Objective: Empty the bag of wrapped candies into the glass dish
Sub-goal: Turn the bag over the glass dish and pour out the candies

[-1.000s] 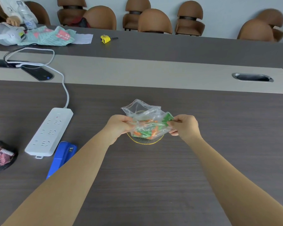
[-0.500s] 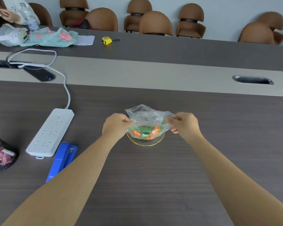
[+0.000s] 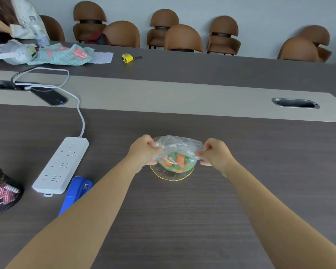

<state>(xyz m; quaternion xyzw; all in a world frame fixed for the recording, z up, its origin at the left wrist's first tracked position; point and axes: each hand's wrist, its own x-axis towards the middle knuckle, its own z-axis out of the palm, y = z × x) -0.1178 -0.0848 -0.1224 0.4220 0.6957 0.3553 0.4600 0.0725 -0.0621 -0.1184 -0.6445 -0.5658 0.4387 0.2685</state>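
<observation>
Far left on my feed sits a black mesh holder (image 3: pixel 0 191), then a white power strip (image 3: pixel 61 165) lying on the dark counter (image 3: pixel 182 220), its cord running up toward a black phone (image 3: pixel 49 96). Just beside the strip's near end lies a blue stapler (image 3: pixel 75 193), partly hidden behind my left forearm.

My left hand (image 3: pixel 144 152) is closed on the left edge of the clear plastic bag (image 3: pixel 177 147), fingers (image 3: pixel 150 141) curled tight and pinching the film. The bag hangs stretched between both hands, directly over the glass dish (image 3: pixel 171 176), which rests on the counter with a yellow rim. Orange and green wrapped candies (image 3: pixel 176 162) are bunched at the bag's low part, right at the dish; I cannot tell whether they lie in the dish or inside the film.

My right hand (image 3: pixel 216 154) is likewise clenched on the bag's right edge, pinching it.

Far right, a metal-rimmed slot (image 3: pixel 295 103) is set in the counter's pale strip.
</observation>
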